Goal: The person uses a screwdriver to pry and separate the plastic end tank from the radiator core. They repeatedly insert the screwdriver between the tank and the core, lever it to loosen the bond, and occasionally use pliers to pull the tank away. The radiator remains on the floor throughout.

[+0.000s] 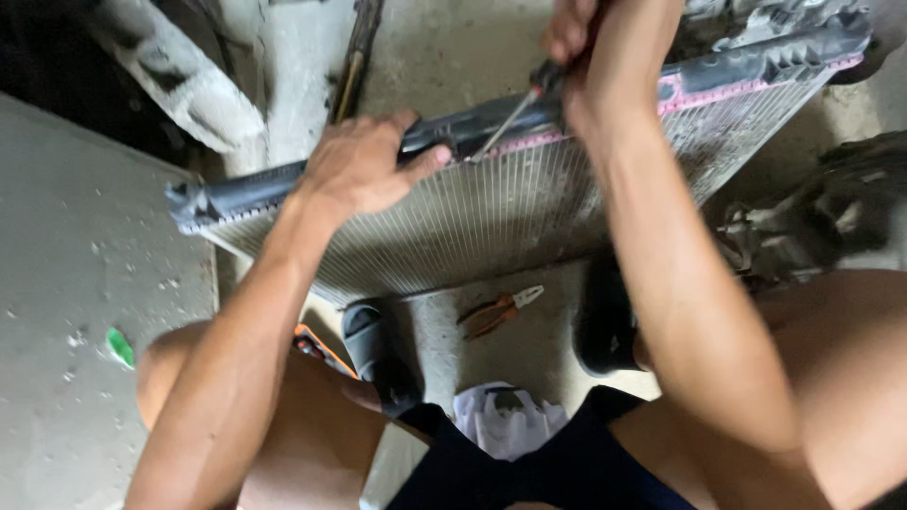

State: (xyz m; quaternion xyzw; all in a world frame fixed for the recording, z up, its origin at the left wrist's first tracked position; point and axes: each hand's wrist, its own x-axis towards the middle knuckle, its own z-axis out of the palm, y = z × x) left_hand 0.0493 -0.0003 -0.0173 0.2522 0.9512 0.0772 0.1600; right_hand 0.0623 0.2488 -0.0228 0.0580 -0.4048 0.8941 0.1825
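Pliers [499, 310] idle on floor between feet, well apart from hands. Radiator [529, 198] propped on edge; left hand [364, 165] clamped over black top tank [246, 194]. Right hand [605, 57] fisted around screwdriver [515, 115], tip at tank seam. Tank seated along visible edge; prying judged early.

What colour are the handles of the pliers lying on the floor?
Orange-brown. The pliers show best in the head view, on the concrete below the radiator.

Orange-handled pliers [499, 311] and dark sandals [373, 345] on concrete floor [85, 236]
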